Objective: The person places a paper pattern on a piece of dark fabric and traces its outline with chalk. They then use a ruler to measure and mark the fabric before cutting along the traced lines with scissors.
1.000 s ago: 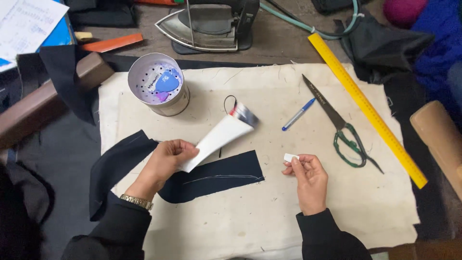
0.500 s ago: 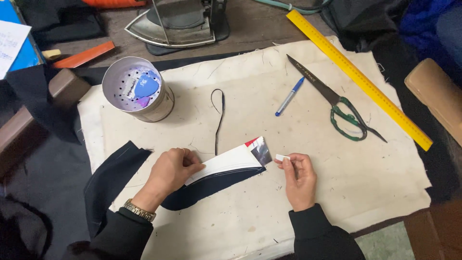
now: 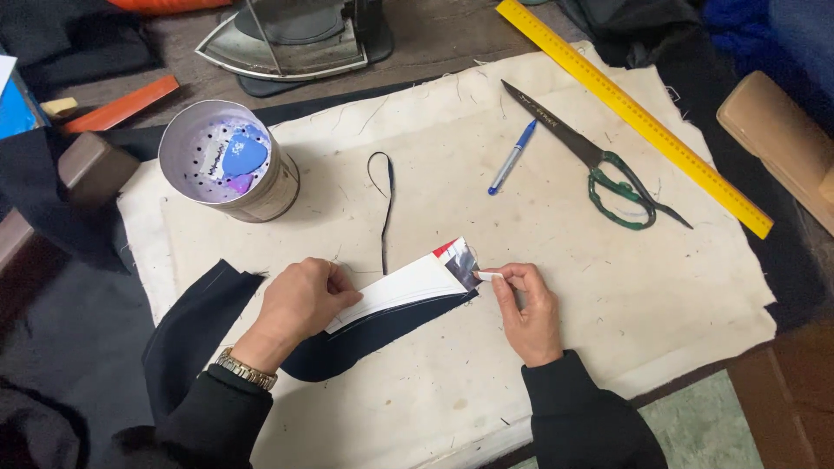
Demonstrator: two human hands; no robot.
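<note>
the left hand (image 3: 302,304) presses flat, fingers curled, on a white curved card pattern (image 3: 407,287) over a dark curved fabric piece (image 3: 365,339), while the right hand (image 3: 527,304), just beside its far end, pinches small white chalk (image 3: 489,275).

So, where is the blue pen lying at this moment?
In the head view, the blue pen lies on the cream cloth, up and right of centre, just left of the green-handled scissors and right of the thin black strip.
</note>
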